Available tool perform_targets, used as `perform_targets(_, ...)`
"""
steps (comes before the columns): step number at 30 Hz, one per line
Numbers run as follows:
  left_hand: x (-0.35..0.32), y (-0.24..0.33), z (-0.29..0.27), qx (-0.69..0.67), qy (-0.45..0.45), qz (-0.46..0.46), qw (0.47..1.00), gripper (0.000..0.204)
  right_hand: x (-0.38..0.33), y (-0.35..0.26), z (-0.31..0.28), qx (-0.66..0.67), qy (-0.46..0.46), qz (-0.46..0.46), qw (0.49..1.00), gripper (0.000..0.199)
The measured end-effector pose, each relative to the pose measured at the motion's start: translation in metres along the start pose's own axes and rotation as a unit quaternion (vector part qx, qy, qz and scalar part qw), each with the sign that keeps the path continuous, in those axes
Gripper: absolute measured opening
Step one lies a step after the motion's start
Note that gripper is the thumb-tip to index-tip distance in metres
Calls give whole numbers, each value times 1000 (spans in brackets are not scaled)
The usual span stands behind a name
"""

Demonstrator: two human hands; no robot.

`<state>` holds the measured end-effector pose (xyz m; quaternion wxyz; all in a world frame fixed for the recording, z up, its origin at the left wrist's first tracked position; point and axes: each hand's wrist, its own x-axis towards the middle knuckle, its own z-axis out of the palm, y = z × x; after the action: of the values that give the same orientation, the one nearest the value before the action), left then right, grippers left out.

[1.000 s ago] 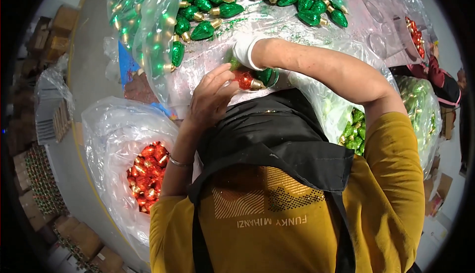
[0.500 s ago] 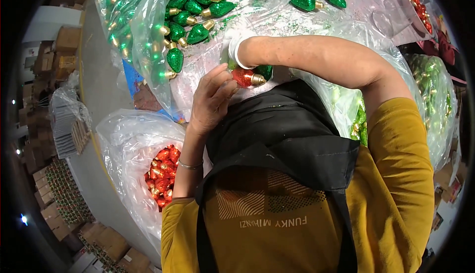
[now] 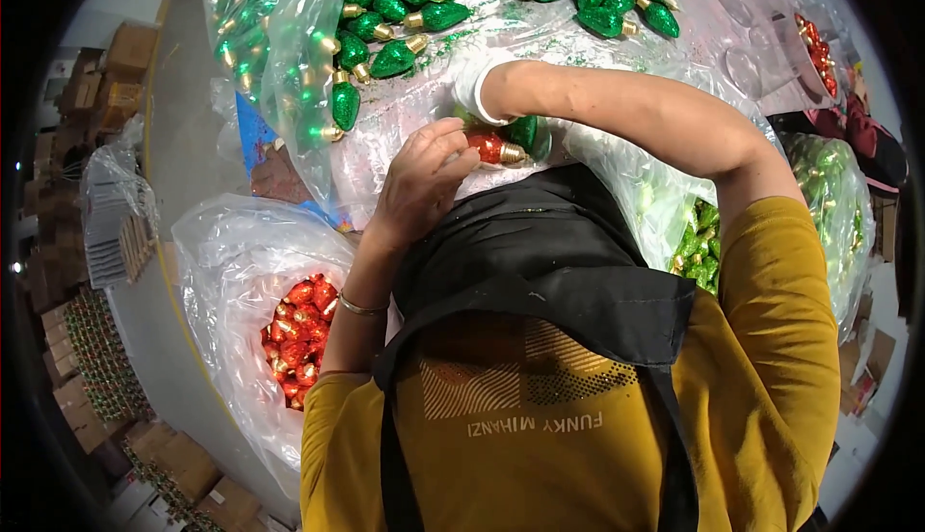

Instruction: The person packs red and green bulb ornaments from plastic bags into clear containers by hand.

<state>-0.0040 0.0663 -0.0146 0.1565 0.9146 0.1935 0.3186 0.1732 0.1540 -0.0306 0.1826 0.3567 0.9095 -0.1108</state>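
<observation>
A red glittery bulb ornament [image 3: 488, 148] with a gold screw base lies at the table's near edge, in front of my apron. Beside it is a green glittery bulb ornament [image 3: 523, 133], with what looks like clear plastic around the two. My left hand [image 3: 422, 180] is at the red bulb's left end, its fingers bent and pressed together; whatever they pinch is hidden. Over the far side of these bulbs reaches my right hand [image 3: 469, 86], in a white glove. Glare and the wrist hide its fingers.
Many green bulb ornaments [image 3: 443, 16] lie across the far table. A plastic bag of red bulbs [image 3: 301, 339] stands at lower left, and a bag of green ones [image 3: 699, 248] at right. A clear container of red bulbs [image 3: 814, 55] sits far right. Cardboard boxes [image 3: 132, 50] are stacked at left.
The view has shifted slightly. My left hand has turned a little, its back now showing more over the red bulb's left end. My right hand remains over the bulbs.
</observation>
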Motion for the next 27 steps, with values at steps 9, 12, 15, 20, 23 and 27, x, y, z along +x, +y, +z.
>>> perform_targets(9, 6, 0, -18, 9, -37, -8, 999, 28, -7, -22, -32, 72, -106, 12, 992, 30)
perform_targets(12, 4, 1, -19, 18, -30, -12, 999, 25, -5, -14, -24, 221, -125, -63, 965, 28)
perform_targets(15, 8, 0, -18, 24, -21, 0, 1000, 19, -3, -14, -14, 128, -100, -63, 985, 23)
perform_targets(20, -3, -5, -40, 41, -48, -2, 998, 27, -91, -39, -85, 85, 109, 121, 983, 19)
perform_targets(23, -24, -10, -58, 64, -79, -37, 994, 26, -181, -36, -54, 336, 357, 176, 853, 23)
perform_targets(27, -39, -28, -69, 115, -67, 41, 990, 17, -297, -19, 82, 186, 293, 522, 779, 20)
